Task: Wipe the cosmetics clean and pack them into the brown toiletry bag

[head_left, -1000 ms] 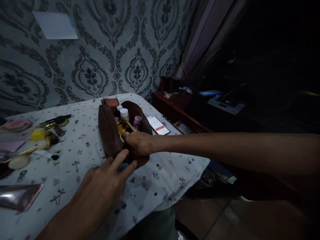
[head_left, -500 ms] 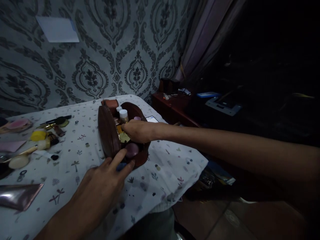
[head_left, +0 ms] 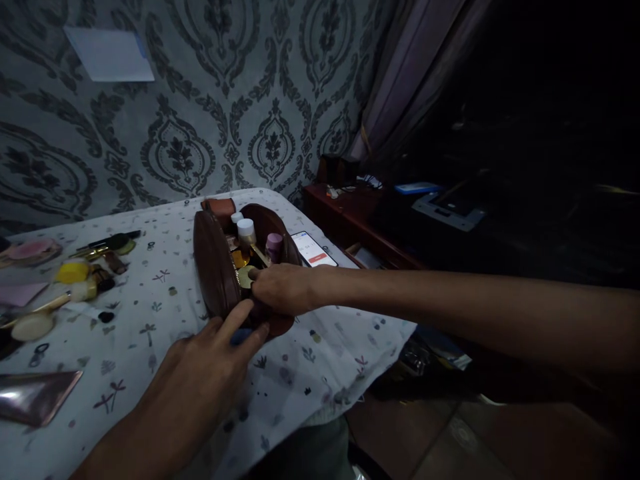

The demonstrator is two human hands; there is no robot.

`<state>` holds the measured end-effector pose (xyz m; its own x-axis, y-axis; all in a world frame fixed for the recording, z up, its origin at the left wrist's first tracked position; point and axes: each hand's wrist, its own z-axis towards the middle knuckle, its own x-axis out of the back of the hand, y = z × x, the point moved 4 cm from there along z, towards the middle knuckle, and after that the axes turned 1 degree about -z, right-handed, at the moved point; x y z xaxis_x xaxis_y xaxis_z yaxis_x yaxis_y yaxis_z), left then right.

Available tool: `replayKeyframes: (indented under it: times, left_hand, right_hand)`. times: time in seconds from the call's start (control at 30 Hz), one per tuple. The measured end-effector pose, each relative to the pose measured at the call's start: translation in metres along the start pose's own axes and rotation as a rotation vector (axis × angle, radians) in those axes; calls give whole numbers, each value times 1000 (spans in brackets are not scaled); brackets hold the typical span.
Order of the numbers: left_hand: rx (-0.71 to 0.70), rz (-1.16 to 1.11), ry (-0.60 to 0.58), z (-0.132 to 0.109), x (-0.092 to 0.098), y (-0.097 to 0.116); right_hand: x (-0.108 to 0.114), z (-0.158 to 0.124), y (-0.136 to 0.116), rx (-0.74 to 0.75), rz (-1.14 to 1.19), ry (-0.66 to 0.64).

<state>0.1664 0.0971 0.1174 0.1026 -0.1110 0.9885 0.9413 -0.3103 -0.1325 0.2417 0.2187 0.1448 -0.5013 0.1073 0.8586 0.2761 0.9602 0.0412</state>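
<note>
A brown leather pouch (head_left: 215, 263) stands open on the patterned tablecloth (head_left: 150, 320), with small bottles inside: a white-capped bottle (head_left: 245, 231) and a pink-capped one (head_left: 273, 243). My right hand (head_left: 283, 288) reaches into the near end of the pouch, fingers curled down among the contents; what they hold is hidden. My left hand (head_left: 210, 367) rests on the cloth at the pouch's near end, its fingers stretched out and touching the rim.
A phone (head_left: 315, 249) with a lit screen lies right of the pouch. Brushes, sponges and compacts (head_left: 75, 273) are scattered at the left, and a shiny pink pouch (head_left: 35, 397) lies at the near left. A dark wooden cabinet (head_left: 360, 220) stands beyond the table's right edge.
My right hand went deeper toward the bottles, then drew back to the pouch's near end, uncovering the pink-capped bottle and the phone again. My left hand stayed at the rim.
</note>
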Motion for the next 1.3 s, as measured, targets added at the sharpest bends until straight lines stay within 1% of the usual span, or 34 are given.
replayKeyframes:
  times: [0.17, 0.33, 0.37, 0.4, 0.5, 0.53, 0.6, 0.67, 0.8, 0.87, 0.93, 1.0, 1.07, 1.13, 1.17, 1.23, 1.3]
  left_hand:
    - [1, -8, -21, 3, 2, 0]
    - [-28, -41, 44, 0, 3, -1]
    - [-31, -39, 49, -1, 2, -1]
    - [-30, -35, 57, -2, 1, -1]
    - [-17, -21, 108, -6, -2, -1]
    - [-18, -17, 132, -7, -3, -1]
    - [-30, -4, 165, -8, -3, -1]
    - [-45, 4, 192, -9, -3, 0]
    - [-60, -39, 282, -12, -4, -1]
    - [-75, -86, 328, -17, -8, -2]
    - [-97, -129, 408, -27, -12, -3]
    - [-108, -149, 517, -40, -16, -6]
    - [-78, -133, 598, -54, -22, -13]
    - [-29, -92, 610, -66, -30, -26]
    - [3, -67, 594, -72, -35, -35]
    - [91, -19, 534, -82, -46, -58]
    - [227, 9, 435, -92, -57, -86]
  right_hand:
    - [-4, -2, -3, 11, -9, 23]
    - [2, -9, -3, -10, 3, 86]
    - [7, -13, -1, -18, 18, 138]
    - [12, -17, 2, -24, 36, 222]
    - [29, -36, 16, -64, 68, 523]
    - [32, -41, 21, -90, 62, 569]
    - [30, -49, 28, -106, 30, 559]
    - [23, -53, 27, -66, -26, 509]
    - [-3, -57, 11, 62, -117, 444]
    - [-15, -58, 3, 86, -132, 428]
    - [-24, -59, -1, 86, -136, 435]
    - [-28, -61, -3, 76, -122, 480]
    - [-26, -63, -5, 63, -85, 575]
    - [-19, -67, -12, 77, -30, 717]
    - [-15, -68, -18, 108, -2, 799]
    - [-7, -71, -34, 219, 52, 963]
    - [-2, -70, -54, 348, 112, 1064]
